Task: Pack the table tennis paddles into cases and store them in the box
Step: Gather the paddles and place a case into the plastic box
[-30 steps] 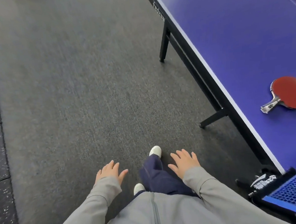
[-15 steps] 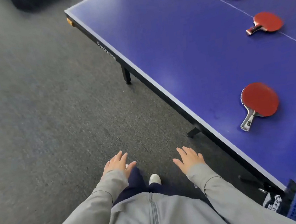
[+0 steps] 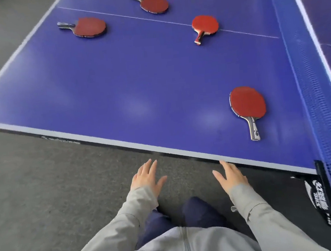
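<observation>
Both hands are empty with fingers spread: left hand point(image 3: 145, 178) over the floor, right hand point(image 3: 230, 174) at the table edge point(image 3: 121, 142). Recommended: reach the right hand forward to the nearest paddle point(image 3: 247, 106), just ahead and to its right, and grip the handle (it points toward the person). Count: four paddles, the other three well beyond the hands. No cases or box are in view.

Worktop edge point(image 3: 60, 138): pale lettering on the dark side rail, too blurred to read.
Net post point(image 3: 317, 195): white logo and characters on black (not legible).
Nearest paddle handle point(image 3: 254, 132): small dark marks, unreadable.
</observation>
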### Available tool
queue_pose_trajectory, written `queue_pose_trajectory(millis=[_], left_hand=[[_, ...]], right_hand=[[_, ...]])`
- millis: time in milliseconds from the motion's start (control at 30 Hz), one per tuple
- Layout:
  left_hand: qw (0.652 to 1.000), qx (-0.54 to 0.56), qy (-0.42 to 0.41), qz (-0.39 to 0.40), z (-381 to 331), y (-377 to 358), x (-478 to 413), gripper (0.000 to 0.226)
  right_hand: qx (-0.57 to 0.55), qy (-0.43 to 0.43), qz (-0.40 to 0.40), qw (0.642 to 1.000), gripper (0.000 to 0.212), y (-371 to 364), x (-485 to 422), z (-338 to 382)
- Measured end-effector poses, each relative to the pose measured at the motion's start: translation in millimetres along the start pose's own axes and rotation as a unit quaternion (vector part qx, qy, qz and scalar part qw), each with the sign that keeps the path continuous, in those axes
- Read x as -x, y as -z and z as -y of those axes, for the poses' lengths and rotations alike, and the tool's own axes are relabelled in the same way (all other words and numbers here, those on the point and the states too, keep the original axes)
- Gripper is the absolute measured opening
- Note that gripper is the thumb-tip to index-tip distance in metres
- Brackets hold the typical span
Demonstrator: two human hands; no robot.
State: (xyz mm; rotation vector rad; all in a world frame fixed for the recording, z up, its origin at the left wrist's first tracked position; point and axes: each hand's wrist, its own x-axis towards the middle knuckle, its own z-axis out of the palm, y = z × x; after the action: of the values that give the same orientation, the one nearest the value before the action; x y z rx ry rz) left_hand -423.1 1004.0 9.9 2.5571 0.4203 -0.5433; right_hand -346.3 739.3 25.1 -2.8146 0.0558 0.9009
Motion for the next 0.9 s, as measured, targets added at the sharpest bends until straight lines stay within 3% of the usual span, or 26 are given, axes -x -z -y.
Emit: queue_pose_trajectory(millis=[133,333,633,767,900], left_hand=[[0.994,-0.086,-0.07,-0.022,-12.9,33.7,-48.9,0.07],[0.985,-0.15,-0.085,-0.013,-46.9,38.7,-117.8,0.069],[0.989,-0.139,-0.037,0.012,-108.4,24.2,-186.9,0.07],[0.992,-0.122,-0.023,0.003,-130.0,25.0,-214.5,0.069],[0.998,-0.053,-0.03,-0.021,-153.0,45.1,-257.4,0.064]], right_hand=[[-0.103,-0.076,-0.104,0.986,0.057,27.3,-19.7,-5.1],[-0.13,-0.144,-0.186,0.963,0.059,69.8,-83.4,-31.1],[-0.13,-0.219,-0.185,0.949,0.064,100.0,-166.5,-77.4],[-0.155,-0.195,-0.19,0.95,0.046,93.9,-187.2,-82.4],[-0.267,-0.189,-0.218,0.92,0.037,93.2,-198.0,-70.8]])
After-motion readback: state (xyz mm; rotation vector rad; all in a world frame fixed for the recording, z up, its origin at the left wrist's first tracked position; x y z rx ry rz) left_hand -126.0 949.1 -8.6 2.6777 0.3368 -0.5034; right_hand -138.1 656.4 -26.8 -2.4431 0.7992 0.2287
